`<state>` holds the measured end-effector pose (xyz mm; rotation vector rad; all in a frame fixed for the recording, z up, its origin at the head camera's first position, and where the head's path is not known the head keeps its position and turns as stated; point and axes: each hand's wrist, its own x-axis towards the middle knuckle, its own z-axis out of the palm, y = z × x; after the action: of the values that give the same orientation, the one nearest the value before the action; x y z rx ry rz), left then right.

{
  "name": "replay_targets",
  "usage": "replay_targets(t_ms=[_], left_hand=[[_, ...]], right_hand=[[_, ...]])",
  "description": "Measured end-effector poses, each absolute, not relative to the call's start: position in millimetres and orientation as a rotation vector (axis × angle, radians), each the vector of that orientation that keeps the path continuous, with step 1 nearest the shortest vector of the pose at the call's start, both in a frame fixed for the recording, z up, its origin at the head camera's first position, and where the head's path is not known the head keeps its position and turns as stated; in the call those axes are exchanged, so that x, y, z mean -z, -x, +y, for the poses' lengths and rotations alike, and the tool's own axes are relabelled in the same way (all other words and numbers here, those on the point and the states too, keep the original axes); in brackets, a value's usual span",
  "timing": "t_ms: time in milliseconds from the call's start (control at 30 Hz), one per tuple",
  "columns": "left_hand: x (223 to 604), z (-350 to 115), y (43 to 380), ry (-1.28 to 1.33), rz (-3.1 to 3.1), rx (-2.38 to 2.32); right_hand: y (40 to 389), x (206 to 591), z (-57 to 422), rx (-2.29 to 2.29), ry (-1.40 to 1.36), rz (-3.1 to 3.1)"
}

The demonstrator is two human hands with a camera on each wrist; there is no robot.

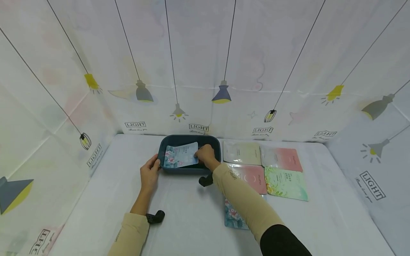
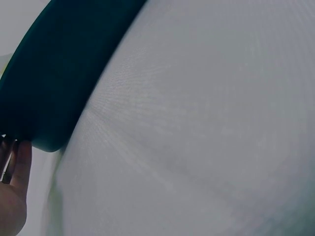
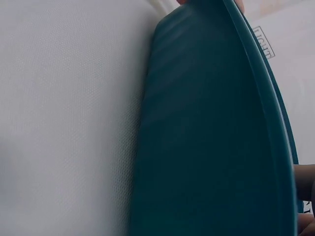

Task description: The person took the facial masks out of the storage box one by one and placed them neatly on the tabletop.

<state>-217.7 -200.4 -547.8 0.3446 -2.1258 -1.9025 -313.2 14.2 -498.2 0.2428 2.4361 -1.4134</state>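
A dark teal plastic tray (image 1: 189,171) stands at the back of the table. Inside it lies a blue sheet mask packet (image 1: 181,155) with pink flowers, slightly tilted. My right hand (image 1: 206,155) reaches over the tray's front rim and pinches this packet's right edge with curled fingers. In the right wrist view, fingers (image 3: 304,182) show past the rim, partly hidden by the tray wall. My left hand (image 1: 150,176) rests at the tray's left end, its straight fingers (image 2: 22,164) touching the outer wall in the left wrist view.
Right of the tray lie several flat packets: a cream one (image 1: 241,153), two pink ones (image 1: 283,158) and a green one (image 1: 286,183). Another blue flowered packet (image 1: 235,215) is partly under my right forearm. A lamp-printed curtain (image 1: 192,71) borders the white table (image 1: 185,224).
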Motion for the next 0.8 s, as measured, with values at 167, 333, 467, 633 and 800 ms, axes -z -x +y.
replay_targets(t_ms=[167,333,467,633,800], left_hand=[[546,-200,217,-0.327,-2.11,1.898],[546,-199,217,-0.314,-2.102,1.891],[545,-199,217,-0.301,-2.096,1.891],[546,-199,217,-0.3,-2.092,1.895],[547,-198,217,-0.306,-2.083,1.896]], right_hand=[[314,497,14,1.443,-0.249,2.401],[311,494,17,1.537,-0.221,2.35],[310,493,20,1.608,-0.186,2.308],[310,492,23,1.65,-0.182,2.285],[307,488,25,1.69,-0.207,2.267]])
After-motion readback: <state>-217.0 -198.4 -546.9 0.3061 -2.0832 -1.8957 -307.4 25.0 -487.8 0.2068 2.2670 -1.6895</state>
